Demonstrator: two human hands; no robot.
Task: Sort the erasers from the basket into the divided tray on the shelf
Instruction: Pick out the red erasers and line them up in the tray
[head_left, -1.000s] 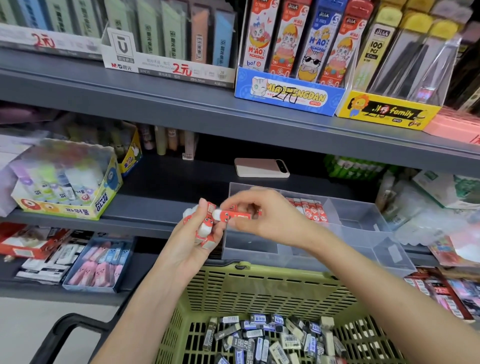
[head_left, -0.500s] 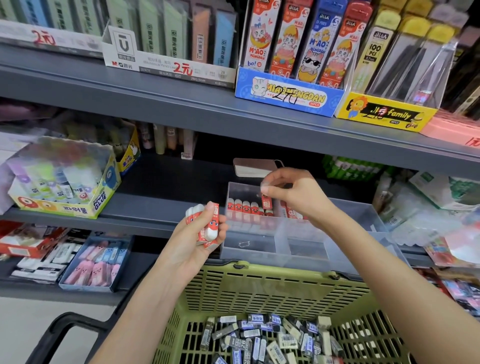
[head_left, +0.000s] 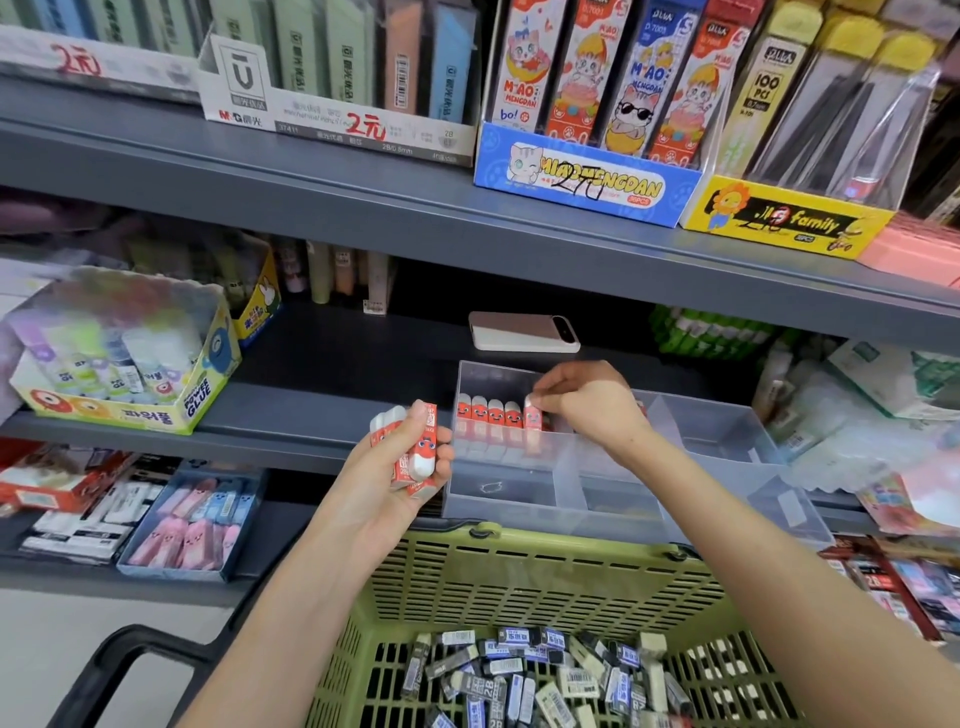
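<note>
Green basket (head_left: 519, 561) nearest, holding loose dark-sleeved erasers (head_left: 519, 670). Above, the left hand (head_left: 384, 488) has its fingers clamped on a bunch of red-and-white erasers (head_left: 415, 452). Beyond, the right hand (head_left: 587, 405) pinches one eraser (head_left: 532, 415) ending the row (head_left: 488, 415) in the clear divided tray's (head_left: 613, 493) far-left compartment.

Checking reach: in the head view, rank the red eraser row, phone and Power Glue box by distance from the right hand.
1. Red eraser row, in the tray, touching the right hand.
2. Phone, shelf behind.
3. Power Glue box, far left.
</note>
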